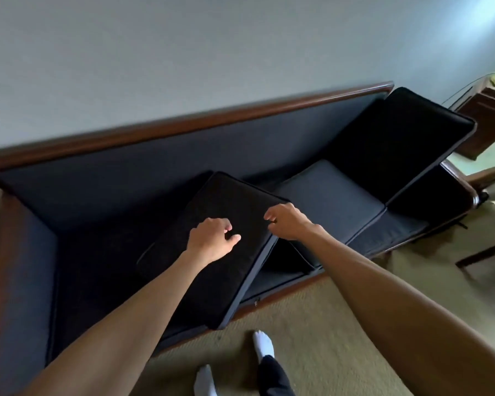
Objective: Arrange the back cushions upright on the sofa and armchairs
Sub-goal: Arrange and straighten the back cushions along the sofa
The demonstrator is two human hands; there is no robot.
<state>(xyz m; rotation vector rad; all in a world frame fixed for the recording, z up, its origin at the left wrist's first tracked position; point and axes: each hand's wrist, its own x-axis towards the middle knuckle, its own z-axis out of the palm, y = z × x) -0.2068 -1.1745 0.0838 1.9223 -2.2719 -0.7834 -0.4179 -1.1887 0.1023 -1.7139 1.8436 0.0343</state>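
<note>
A dark wooden-framed sofa (183,124) stands against the wall. One black back cushion (212,201) lies flat and askew on the middle of the seat, its near corner hanging over the front edge. A second black back cushion (397,144) leans tilted over the right armrest. My left hand (212,240) hovers over the middle cushion, fingers loosely curled and holding nothing. My right hand (287,221) is over that cushion's right corner with its fingertips free against the fabric. The sofa's backrest (155,167) is bare.
A seat cushion (326,192) shows between the two back cushions. A dark wooden side table (486,115) stands beyond the right armrest. Beige carpet (326,324) lies in front, with my white-socked feet (263,342) close to the sofa. A chair leg (480,260) is at the right.
</note>
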